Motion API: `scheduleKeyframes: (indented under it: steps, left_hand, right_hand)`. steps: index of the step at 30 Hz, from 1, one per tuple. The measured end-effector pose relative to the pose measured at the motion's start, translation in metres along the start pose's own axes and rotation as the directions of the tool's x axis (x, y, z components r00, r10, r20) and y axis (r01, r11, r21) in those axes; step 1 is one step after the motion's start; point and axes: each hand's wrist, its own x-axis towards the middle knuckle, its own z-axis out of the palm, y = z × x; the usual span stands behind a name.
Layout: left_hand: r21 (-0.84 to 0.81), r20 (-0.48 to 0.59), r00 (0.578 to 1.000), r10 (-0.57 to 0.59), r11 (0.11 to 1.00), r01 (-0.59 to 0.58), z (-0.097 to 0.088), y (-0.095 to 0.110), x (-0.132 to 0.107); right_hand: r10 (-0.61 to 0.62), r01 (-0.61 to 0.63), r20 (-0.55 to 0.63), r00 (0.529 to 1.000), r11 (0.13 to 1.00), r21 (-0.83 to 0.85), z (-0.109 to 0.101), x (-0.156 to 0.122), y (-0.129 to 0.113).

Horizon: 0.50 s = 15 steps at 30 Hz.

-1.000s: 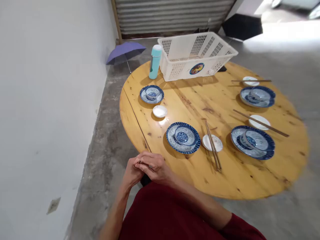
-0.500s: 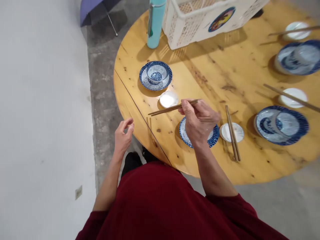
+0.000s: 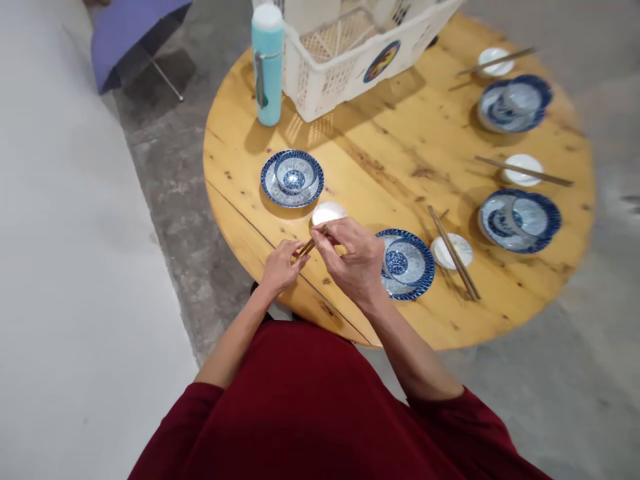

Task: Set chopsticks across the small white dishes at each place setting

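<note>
A pair of brown chopsticks (image 3: 309, 247) runs between my two hands above the near left part of the wooden table. My right hand (image 3: 353, 257) pinches the upper part of the pair. At the lower end, the fingers of my left hand (image 3: 283, 268) close around the tips. Just beyond my right fingers sits a small white dish (image 3: 329, 213), partly covered by them. A blue-and-white plate with a bowl on it (image 3: 293, 179) stands farther left. Another plate and bowl (image 3: 407, 265) lies right of my right hand, its left edge hidden.
A white dish (image 3: 463, 251) with chopsticks (image 3: 454, 253) across it is at the right. More settings (image 3: 520, 221) line the table's (image 3: 360, 193) right side. A turquoise bottle (image 3: 269, 73) and white plastic basket (image 3: 330, 87) stand at the back; a purple umbrella (image 3: 133, 37) is on the floor.
My right hand has moved left with the chopsticks and turned them to a slant. My left hand has come in over the table edge and taken their lower ends. The view has shifted.
</note>
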Motion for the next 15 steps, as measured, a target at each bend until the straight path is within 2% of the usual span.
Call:
scheduleKeyframes:
  steps: [4, 6, 10, 13, 15]
  left_hand:
    - [-0.016, 0.128, 0.987, 0.099, 0.995, -0.098, -0.01, -0.009, 0.015]
    - [-0.057, 0.171, 0.97, 0.175, 0.984, -0.167, -0.014, -0.016, 0.024]
    - [-0.121, 0.287, 0.912, 0.293, 0.955, -0.269, -0.021, -0.031, 0.044]
    - [-0.134, 0.343, 0.88, 0.328, 0.945, -0.299, -0.022, -0.038, 0.057]
    - [-0.155, 0.355, 0.867, 0.348, 0.937, -0.312, -0.021, -0.041, 0.063]
  right_hand:
    - [-0.04, 0.027, -0.125, 0.991, 0.994, -0.105, 0.008, 0.0, -0.007]
    - [-0.023, -0.005, -0.177, 0.984, 0.987, -0.158, 0.009, 0.0, -0.008]
    - [0.125, -0.17, -0.27, 0.955, 0.974, -0.152, 0.013, 0.001, -0.006]
    - [0.256, -0.296, -0.309, 0.916, 0.951, -0.091, 0.015, 0.002, -0.004]
    - [0.305, -0.338, -0.321, 0.897, 0.94, -0.05, 0.014, 0.003, -0.004]
